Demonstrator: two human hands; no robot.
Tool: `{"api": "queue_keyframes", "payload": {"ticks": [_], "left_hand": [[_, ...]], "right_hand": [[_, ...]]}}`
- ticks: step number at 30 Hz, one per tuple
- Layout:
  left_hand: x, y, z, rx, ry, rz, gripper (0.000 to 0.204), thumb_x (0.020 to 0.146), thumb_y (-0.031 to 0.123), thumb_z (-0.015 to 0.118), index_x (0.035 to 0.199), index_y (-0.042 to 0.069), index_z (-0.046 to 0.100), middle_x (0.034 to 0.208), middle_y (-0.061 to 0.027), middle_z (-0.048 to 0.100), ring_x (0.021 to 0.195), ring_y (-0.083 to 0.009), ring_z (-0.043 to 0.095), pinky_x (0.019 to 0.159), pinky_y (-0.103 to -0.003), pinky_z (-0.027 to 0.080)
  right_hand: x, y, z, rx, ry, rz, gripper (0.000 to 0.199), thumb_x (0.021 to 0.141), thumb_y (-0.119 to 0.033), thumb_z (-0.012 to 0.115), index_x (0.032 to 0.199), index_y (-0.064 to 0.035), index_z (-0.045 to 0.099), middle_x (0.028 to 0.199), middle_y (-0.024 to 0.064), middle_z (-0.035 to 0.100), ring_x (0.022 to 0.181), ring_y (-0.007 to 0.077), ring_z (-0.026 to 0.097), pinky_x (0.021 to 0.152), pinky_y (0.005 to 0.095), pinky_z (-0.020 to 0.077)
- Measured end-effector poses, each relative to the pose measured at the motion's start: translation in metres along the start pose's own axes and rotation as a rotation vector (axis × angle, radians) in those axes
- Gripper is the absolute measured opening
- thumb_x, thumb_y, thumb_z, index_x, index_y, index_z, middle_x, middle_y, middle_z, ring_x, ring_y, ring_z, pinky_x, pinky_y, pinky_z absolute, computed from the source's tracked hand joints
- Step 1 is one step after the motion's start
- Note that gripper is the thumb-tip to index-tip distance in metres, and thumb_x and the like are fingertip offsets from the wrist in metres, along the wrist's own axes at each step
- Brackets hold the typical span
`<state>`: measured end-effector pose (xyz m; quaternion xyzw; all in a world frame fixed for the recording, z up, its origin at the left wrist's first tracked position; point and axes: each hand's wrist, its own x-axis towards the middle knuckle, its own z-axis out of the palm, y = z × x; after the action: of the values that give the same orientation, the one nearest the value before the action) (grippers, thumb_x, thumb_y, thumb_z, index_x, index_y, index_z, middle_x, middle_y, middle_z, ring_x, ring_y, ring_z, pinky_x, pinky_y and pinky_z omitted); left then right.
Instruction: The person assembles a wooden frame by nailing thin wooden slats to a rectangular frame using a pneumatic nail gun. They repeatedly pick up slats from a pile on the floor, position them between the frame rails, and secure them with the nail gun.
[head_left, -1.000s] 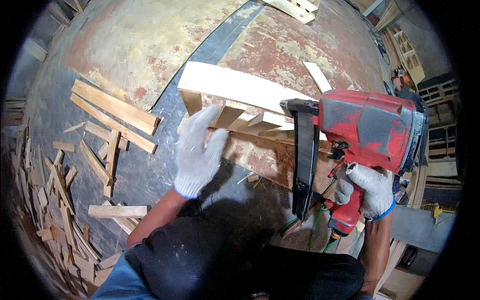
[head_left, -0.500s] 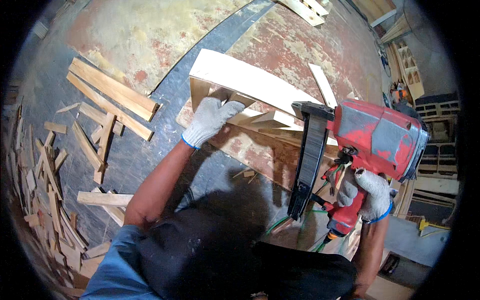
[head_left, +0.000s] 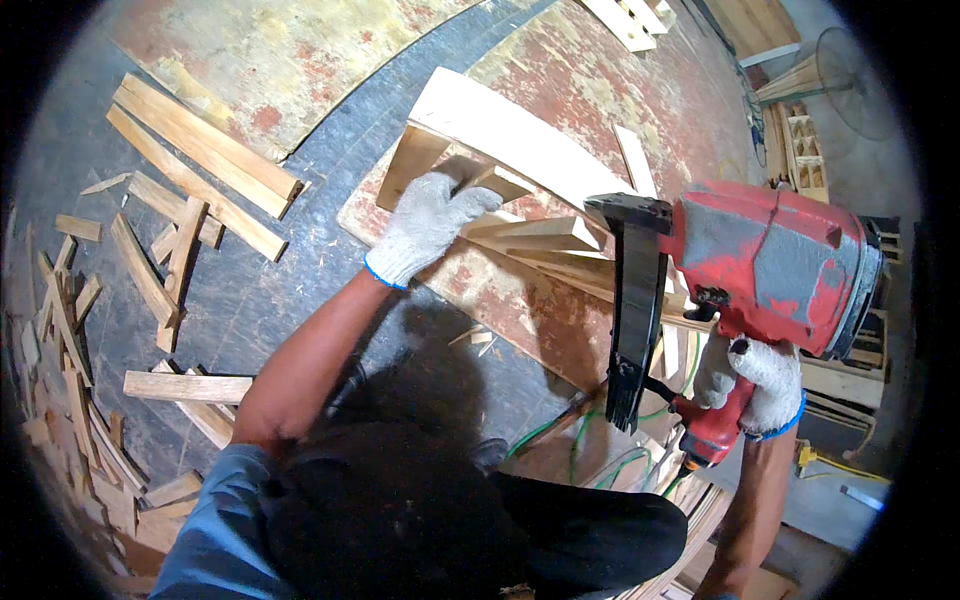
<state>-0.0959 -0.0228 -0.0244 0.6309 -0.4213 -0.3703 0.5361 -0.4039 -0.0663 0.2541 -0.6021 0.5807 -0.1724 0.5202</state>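
Observation:
My left hand, in a white knit glove, is closed on a short wood block within a partly built wooden frame. A long pale board forms the frame's far side, with an end piece at its left. Lower slats show on the near side. My right hand, also gloved, grips the handle of a red and grey nail gun. The gun's black magazine points down toward me, and its nose is by the right part of the long board; contact cannot be made out.
The frame lies on a worn, paint-stained board. Loose planks and a heap of offcuts are on the dark floor at left. A green hose runs below the gun. Slatted wooden pieces lie at the far side.
The frame has shifted slightly away and tilted, so more of its inside shows. The nail gun has moved a little right with my right hand. The whole view has shifted slightly.

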Motion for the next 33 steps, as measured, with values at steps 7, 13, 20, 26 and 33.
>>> {"api": "queue_keyframes", "payload": {"ticks": [7,13,20,26,33], "left_hand": [[0.003,-0.003,-0.001,0.037,-0.023,-0.053,0.058,0.091,0.05,0.068,0.101,-0.007,0.07,0.095,-0.0289,0.067,0.092,-0.041,0.066,0.08,-0.048,0.05],[-0.001,0.0,0.001,0.02,-0.006,0.004,0.062,0.09,0.053,0.068,0.097,-0.009,0.069,0.089,-0.0299,0.066,0.087,-0.042,0.066,0.079,-0.049,0.049],[0.005,0.0,0.003,-0.018,0.009,-0.005,0.064,0.091,0.052,0.068,0.104,-0.011,0.066,0.093,-0.0323,0.066,0.092,-0.0421,0.067,0.081,-0.048,0.049],[0.006,0.013,-0.002,0.001,0.013,-0.001,0.063,0.093,0.051,0.066,0.104,-0.012,0.065,0.093,-0.0337,0.065,0.093,-0.045,0.066,0.082,-0.049,0.048],[0.003,0.003,0.005,-0.013,0.015,-0.009,0.056,0.094,0.046,0.067,0.109,-0.008,0.067,0.1,-0.0309,0.067,0.097,-0.0437,0.067,0.084,-0.047,0.049]], "right_hand": [[0.009,-0.038,0.026,0.012,-0.218,0.076,0.026,0.082,-0.021,0.077,0.076,0.0018,0.067,0.066,0.0135,0.063,0.056,0.0248,0.061,0.053,0.0368,0.0477],[0.015,-0.052,0.041,-0.071,-0.197,0.027,0.028,0.083,-0.021,0.077,0.077,0.0039,0.066,0.065,0.0137,0.062,0.053,0.0253,0.06,0.051,0.0375,0.0476],[0.019,-0.054,0.04,-0.037,-0.17,0.076,0.027,0.082,-0.019,0.078,0.085,0.0056,0.068,0.068,0.0148,0.064,0.053,0.0259,0.061,0.051,0.0386,0.0489],[0.027,-0.044,0.02,-0.213,-0.144,-0.009,0.035,0.08,-0.021,0.077,0.091,0.0094,0.065,0.066,0.0169,0.063,0.052,0.0283,0.062,0.049,0.0383,0.05],[0.023,-0.052,0.03,-0.093,-0.108,0.063,0.035,0.078,-0.017,0.079,0.095,0.0095,0.065,0.069,0.017,0.066,0.054,0.0278,0.064,0.05,0.0384,0.0517]]}}
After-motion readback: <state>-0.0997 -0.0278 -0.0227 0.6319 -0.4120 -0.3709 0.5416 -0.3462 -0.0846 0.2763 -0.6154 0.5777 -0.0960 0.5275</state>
